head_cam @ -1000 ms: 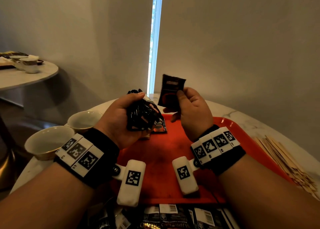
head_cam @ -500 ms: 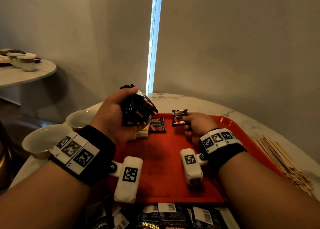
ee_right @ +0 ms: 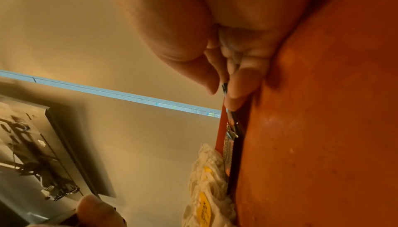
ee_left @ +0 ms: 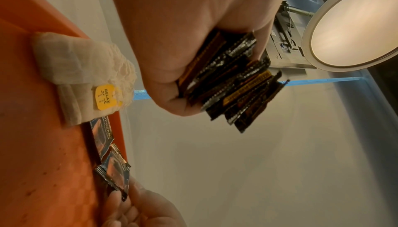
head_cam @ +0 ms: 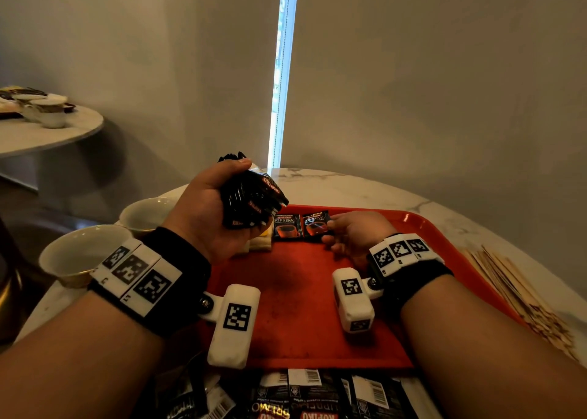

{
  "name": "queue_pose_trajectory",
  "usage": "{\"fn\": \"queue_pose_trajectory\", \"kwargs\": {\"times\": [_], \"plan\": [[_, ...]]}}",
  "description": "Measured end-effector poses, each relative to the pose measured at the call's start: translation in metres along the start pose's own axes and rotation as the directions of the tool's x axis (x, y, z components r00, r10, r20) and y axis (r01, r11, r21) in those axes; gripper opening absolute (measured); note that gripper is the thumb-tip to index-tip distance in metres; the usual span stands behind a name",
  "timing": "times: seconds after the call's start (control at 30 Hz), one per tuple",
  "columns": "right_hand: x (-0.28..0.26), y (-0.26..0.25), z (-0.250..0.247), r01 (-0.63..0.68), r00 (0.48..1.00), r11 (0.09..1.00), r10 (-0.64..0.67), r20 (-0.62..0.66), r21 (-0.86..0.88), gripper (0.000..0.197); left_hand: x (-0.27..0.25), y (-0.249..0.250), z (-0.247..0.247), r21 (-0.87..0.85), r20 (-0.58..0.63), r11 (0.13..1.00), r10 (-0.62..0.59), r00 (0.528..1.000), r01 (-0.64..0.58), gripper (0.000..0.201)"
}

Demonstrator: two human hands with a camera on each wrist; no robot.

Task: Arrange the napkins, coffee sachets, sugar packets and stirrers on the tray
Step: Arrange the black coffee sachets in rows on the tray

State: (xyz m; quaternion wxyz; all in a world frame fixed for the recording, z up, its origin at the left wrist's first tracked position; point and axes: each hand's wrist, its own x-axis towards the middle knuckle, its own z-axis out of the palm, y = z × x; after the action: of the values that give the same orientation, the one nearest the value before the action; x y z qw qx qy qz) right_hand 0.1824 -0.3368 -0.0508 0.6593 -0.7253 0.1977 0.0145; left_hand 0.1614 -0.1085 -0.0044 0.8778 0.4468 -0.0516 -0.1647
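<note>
My left hand (head_cam: 222,204) is raised over the tray's far left corner and grips a thick bundle of black coffee sachets (head_cam: 254,196), seen edge-on in the left wrist view (ee_left: 232,84). On the red tray (head_cam: 301,298) one coffee sachet (head_cam: 286,226) lies flat at the far edge. A second sachet (head_cam: 316,225) lies right beside it, its right edge pinched between thumb and finger of my right hand (head_cam: 330,231), as the right wrist view shows (ee_right: 225,89). A stack of white napkins (ee_left: 86,74) sits left of the sachets, partly hidden under my left hand.
Wooden stirrers (head_cam: 514,288) lie in a pile on the marble table right of the tray. Two white cups (head_cam: 79,253) (head_cam: 146,215) stand to the left. Several more sachets (head_cam: 301,396) lie along the tray's near edge. A wall rises just behind the table.
My right hand brought its sachet down from mid-air onto the tray, then slid it left against the first sachet. My left hand with the bundle barely moved.
</note>
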Motion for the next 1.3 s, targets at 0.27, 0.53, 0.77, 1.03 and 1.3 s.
{"fn": "queue_pose_trajectory", "kwargs": {"times": [0.27, 0.53, 0.77, 1.03, 1.3], "plan": [[0.002, -0.007, 0.000, -0.020, 0.998, 0.984, 0.009, -0.063, -0.179, 0.016, 0.000, 0.000, -0.001, -0.001, -0.003, 1.000, -0.002, 1.000, 0.002, 0.051], [0.000, -0.007, 0.004, 0.003, 0.996, 0.985, -0.018, -0.088, -0.173, 0.023, 0.001, -0.001, -0.002, 0.012, -0.014, 1.000, -0.010, 1.000, 0.011, 0.046], [0.001, -0.004, 0.002, 0.110, 0.993, 0.984, -0.116, -0.035, -0.138, 0.017, 0.000, 0.000, -0.001, 0.007, -0.007, 1.000, 0.001, 1.000, -0.001, 0.035], [-0.003, -0.005, 0.006, 0.076, 0.997, 0.997, -0.077, -0.020, -0.027, 0.025, 0.000, 0.000, -0.002, -0.001, -0.012, 1.000, 0.011, 1.000, -0.011, 0.042], [-0.014, -0.015, 0.006, 0.246, 0.969, 0.969, -0.246, -0.015, 0.023, 0.017, -0.003, -0.001, 0.001, 0.023, -0.013, 1.000, -0.009, 1.000, 0.009, 0.036]]}}
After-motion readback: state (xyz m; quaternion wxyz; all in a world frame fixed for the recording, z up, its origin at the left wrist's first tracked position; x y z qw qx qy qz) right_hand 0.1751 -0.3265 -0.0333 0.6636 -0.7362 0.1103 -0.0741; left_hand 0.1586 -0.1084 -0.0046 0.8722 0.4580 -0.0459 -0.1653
